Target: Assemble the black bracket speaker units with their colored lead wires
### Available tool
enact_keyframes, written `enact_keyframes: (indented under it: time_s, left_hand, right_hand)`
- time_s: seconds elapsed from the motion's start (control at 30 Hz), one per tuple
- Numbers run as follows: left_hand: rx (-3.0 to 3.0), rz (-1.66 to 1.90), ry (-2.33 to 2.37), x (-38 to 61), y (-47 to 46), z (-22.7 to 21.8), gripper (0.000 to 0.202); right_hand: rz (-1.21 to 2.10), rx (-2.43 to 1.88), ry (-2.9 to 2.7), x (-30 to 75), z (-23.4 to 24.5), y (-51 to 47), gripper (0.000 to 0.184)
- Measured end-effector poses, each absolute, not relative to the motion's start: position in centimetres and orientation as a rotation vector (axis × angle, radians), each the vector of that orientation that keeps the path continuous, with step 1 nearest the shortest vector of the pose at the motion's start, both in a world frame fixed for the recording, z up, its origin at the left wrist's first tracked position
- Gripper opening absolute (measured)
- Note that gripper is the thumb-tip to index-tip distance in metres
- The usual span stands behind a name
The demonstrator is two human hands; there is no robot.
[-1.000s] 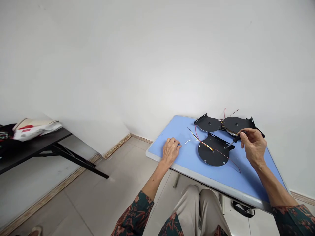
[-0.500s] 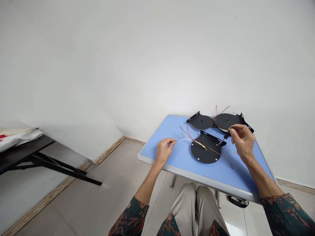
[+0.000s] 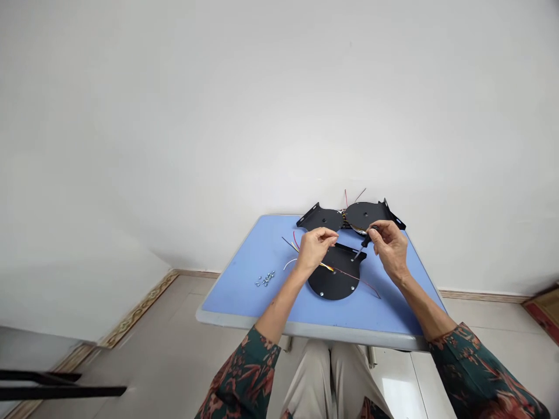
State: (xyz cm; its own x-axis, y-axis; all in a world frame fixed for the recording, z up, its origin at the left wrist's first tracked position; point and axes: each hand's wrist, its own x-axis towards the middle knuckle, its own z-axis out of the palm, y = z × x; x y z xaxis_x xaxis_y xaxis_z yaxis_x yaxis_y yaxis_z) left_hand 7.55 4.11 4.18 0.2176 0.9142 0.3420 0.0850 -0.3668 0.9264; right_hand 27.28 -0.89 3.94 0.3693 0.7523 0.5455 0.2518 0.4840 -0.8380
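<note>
A round black metal plate with a raised flange lies on the blue table. Silver screws sit near its edge, and several coloured wires come out of its middle. In my right hand is a screwdriver with a dark handle, its tip down at a screw by the flange. My left hand hovers over the plate's upper left, thumb and finger pinched together; what they hold, if anything, is too small to make out. It covers part of the plate and wires.
Two similar black plates with wires lie at the table's back, against the white wall. A small pile of screws is on the table's left. Black table legs stand at lower left, and a box at far right.
My left hand has moved right, from beside the plate to over it, uncovering the screw pile. My right hand keeps the screwdriver at the same screw. The view has turned right.
</note>
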Motion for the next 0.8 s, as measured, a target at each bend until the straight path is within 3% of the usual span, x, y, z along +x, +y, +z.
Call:
enact_keyframes:
  time_s: [0.27,0.53,0.8]
  left_hand:
    - [2.108,1.131,1.182,6.5,5.6,1.6,0.027]
    - [2.328,1.005,1.208,5.7,5.3,1.0,0.027]
    - [2.316,0.986,1.199,5.6,5.4,0.3,0.02]
  right_hand:
    - [0.528,-1.025,-1.107,27.0,4.5,-0.8,0.024]
    - [0.507,-1.03,-1.155,24.0,6.7,1.6,0.025]
    - [0.437,-0.964,-1.207,22.1,3.8,2.1,0.02]
